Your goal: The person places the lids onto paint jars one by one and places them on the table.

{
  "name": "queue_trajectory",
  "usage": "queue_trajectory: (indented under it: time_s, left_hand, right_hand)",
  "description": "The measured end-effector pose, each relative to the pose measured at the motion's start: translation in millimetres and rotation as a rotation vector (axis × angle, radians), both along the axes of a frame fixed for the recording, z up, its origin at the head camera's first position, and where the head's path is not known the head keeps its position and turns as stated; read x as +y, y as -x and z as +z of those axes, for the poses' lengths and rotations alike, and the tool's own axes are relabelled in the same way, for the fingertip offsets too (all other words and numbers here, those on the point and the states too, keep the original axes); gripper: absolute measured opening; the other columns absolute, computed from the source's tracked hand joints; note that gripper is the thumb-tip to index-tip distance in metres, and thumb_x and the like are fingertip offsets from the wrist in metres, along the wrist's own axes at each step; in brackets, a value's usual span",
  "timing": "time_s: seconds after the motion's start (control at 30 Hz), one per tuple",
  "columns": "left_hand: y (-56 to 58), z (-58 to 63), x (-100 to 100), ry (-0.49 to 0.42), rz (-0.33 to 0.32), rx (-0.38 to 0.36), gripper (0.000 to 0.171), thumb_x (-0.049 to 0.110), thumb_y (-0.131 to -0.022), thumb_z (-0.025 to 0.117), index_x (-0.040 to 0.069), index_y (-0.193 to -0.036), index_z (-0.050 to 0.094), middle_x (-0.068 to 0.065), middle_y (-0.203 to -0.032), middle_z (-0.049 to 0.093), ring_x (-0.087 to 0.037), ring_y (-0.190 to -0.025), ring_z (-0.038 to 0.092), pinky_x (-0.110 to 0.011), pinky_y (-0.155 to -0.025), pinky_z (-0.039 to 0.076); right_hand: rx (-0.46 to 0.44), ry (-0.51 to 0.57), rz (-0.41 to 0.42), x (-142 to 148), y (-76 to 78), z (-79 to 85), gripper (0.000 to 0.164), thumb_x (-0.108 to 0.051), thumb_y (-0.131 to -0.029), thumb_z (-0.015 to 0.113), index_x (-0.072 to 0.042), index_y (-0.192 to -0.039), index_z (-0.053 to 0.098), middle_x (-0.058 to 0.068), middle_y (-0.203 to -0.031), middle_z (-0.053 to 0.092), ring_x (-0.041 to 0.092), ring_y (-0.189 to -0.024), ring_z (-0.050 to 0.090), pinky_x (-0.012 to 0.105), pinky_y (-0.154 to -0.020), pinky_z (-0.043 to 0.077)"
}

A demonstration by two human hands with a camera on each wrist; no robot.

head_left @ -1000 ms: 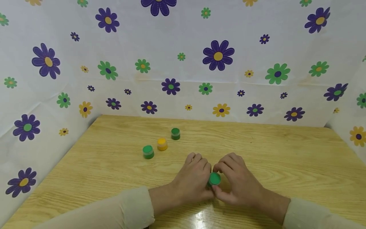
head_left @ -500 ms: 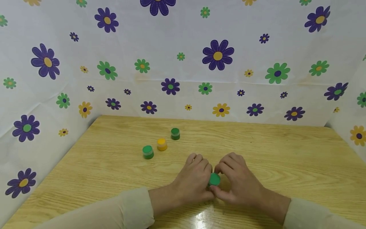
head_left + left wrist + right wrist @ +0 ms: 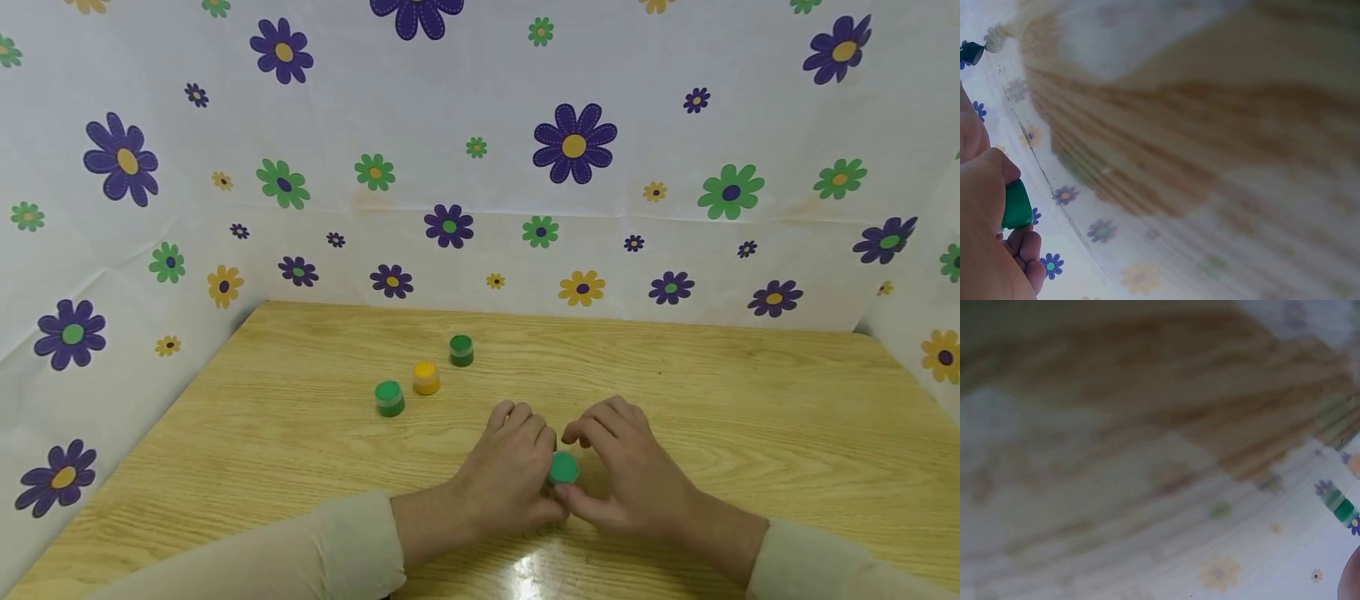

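In the head view my left hand [image 3: 506,471] grips a small green-lidded paint pot [image 3: 564,468] low over the wooden table. The left wrist view shows the pot's green side [image 3: 1017,205] between that hand's thumb and curled fingers. My right hand [image 3: 637,475] is on the pot's other side. Its thumb lies at the near edge of the lid, while the bent index finger stands a little off the far edge. Farther left stand a green pot [image 3: 389,398], a yellow pot [image 3: 426,377] and a dark green pot [image 3: 461,351], all upright with lids on.
The wooden table [image 3: 750,400] reaches back to a white cloth [image 3: 510,100] printed with purple, green and yellow flowers, which also hangs at both sides. Much of each wrist view is blurred.
The right hand's fingers have lifted away from the far edge of the lid and moved slightly up and right. The left hand and its paint pot stay almost in place.
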State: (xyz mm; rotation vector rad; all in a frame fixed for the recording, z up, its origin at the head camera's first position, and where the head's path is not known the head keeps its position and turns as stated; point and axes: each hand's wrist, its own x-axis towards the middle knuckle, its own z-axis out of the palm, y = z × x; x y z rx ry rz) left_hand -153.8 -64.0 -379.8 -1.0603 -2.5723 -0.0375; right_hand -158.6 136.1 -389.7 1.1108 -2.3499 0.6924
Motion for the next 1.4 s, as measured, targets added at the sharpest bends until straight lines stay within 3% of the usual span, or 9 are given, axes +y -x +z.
queue_trajectory:
  time_s: [0.13,0.47,1.4]
  left_hand:
    - [0.1,-0.4,0.6,-0.012,0.009,0.004,0.038,0.051,-0.076,0.070,0.015,-0.086,0.063,0.006,-0.080,0.058,-0.014,-0.082,0.046,-0.033,-0.089,0.036]
    - [-0.4,-2.4,0.7,-0.029,0.012,0.039,0.038,0.052,-0.075,0.071,0.016,-0.081,0.061,0.007,-0.076,0.054,-0.014,-0.081,0.046,-0.033,-0.090,0.037]
    - [0.8,-2.6,1.0,0.009,-0.009,0.089,0.045,0.060,-0.075,0.071,0.017,-0.073,0.055,0.007,-0.072,0.051,-0.013,-0.077,0.041,-0.028,-0.080,0.030]
  right_hand:
    - [0.000,-0.007,0.030,1.4,0.7,0.3,0.034,-0.027,-0.073,0.073,-0.016,-0.104,0.065,-0.006,-0.098,0.057,0.009,-0.096,0.044,0.036,-0.085,0.036]
    - [0.065,0.010,0.060,-0.4,1.2,-2.1,0.034,-0.026,-0.068,0.073,-0.017,-0.099,0.064,-0.006,-0.095,0.055,0.010,-0.094,0.045,0.034,-0.082,0.037]
    - [0.087,-0.023,-0.018,-3.1,0.1,-2.3,0.027,-0.039,-0.079,0.071,-0.017,-0.088,0.059,-0.009,-0.088,0.053,0.011,-0.091,0.045,0.034,-0.084,0.037]
